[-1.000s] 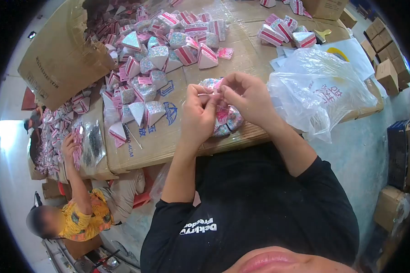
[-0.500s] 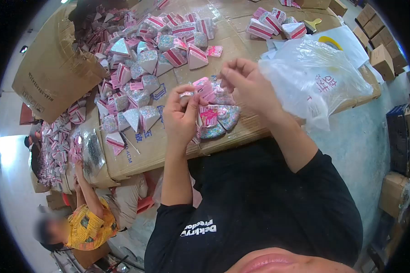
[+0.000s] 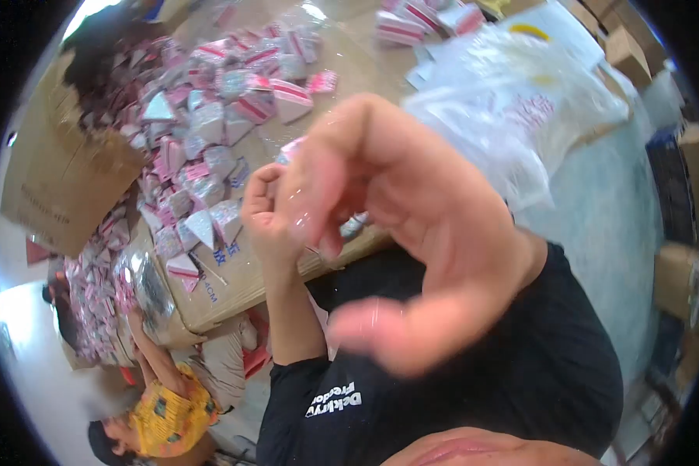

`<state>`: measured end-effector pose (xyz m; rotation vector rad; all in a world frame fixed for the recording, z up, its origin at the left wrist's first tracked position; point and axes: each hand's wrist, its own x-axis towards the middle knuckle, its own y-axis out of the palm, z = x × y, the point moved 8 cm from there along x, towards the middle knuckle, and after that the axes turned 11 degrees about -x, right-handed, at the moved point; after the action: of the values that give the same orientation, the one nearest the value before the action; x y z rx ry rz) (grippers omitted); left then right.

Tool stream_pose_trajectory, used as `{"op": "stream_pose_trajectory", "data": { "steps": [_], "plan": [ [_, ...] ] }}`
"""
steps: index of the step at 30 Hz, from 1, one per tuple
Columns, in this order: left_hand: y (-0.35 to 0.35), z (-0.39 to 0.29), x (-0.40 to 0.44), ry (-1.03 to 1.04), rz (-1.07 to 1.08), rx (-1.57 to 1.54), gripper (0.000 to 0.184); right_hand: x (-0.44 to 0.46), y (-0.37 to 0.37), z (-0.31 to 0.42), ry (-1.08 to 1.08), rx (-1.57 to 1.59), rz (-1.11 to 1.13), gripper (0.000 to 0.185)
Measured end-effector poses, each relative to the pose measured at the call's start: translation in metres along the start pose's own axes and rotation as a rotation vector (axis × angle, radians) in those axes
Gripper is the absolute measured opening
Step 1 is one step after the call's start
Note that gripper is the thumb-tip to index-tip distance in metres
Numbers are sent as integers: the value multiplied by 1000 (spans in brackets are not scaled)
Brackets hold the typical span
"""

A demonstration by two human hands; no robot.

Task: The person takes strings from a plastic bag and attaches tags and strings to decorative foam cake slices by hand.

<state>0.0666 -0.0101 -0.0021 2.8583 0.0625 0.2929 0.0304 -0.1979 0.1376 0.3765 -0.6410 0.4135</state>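
Observation:
My right hand (image 3: 450,210) is raised close to the camera, large and partly blurred. Its thumb stands well apart from the curled fingers, and nothing shows between them. Behind it, over the cardboard-topped table (image 3: 245,281), my left hand (image 3: 266,203) is partly covered; its fingers are curled, and what they hold, if anything, is hidden. A pink and white bit (image 3: 291,147) shows just past those fingers. Under the right hand peeks a glittery cake-slice-shaped piece (image 3: 354,225). Nearest on the far side lies a white slice with a pink stripe (image 3: 292,101).
A heap of cake-slice pieces (image 3: 207,123) spills from an open carton (image 3: 70,171) on the left. A clear plastic bag (image 3: 512,116) lies at right, with more slices (image 3: 400,27) beyond. A co-worker in a yellow top (image 3: 175,412) sits lower left. Cartons (image 3: 679,279) stand at far right.
My right hand has come up from the pieces toward the camera, its thumb and fingers spreading. It now covers the pink tag and slices by my left hand. The view has shifted.

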Motion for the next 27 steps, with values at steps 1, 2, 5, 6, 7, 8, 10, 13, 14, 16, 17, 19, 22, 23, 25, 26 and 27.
{"op": "stream_pose_trajectory", "data": {
  "steps": [1,2,5,6,7,8,10,13,14,16,17,19,22,23,25,26,27],
  "plan": [
    [-6,13,-3,-189,-157,-215,14,0,-1,19,-152,-24,-54,40],
    [-5,16,-3,-218,-135,-209,14,-3,-5,21,-145,-37,-88,40],
    [-12,24,4,-254,-117,-196,10,-25,-32,42,-104,-94,-115,40],
    [-14,26,5,-259,-118,-193,10,-24,-34,44,-90,-109,-116,40],
    [-17,29,5,-261,-124,-191,9,36,66,14,-76,-120,-112,40],
    [-17,27,5,-219,-66,-260,16,96,162,-16,-60,-124,-101,40],
    [7,4,5,-17,135,-181,10,94,161,-15,-26,-124,-78,40],
    [5,-7,12,-17,129,-125,9,81,127,-9,41,-147,-102,41],
    [4,-10,16,-18,141,-110,9,74,104,-7,65,-174,-126,41],
    [-3,-19,24,1,123,-47,9,55,73,4,109,-177,-142,41],
    [-8,-27,29,32,98,-7,9,47,61,10,120,-164,-128,41],
    [-13,-41,40,84,84,30,10,25,25,24,146,-194,-120,42],
    [-11,-60,62,116,83,104,11,-58,-68,90,211,-220,-156,42],
    [-1,-72,79,150,118,188,10,-61,-90,99,215,-231,-149,42],
    [4,-92,122,119,198,168,9,-2,-121,84,195,-271,-108,43],
    [28,-84,95,155,239,141,9,-64,-141,105,55,-244,-124,40],
    [35,-100,119,142,261,199,10,-74,-153,109,-29,-173,-165,38]
  ]
}}
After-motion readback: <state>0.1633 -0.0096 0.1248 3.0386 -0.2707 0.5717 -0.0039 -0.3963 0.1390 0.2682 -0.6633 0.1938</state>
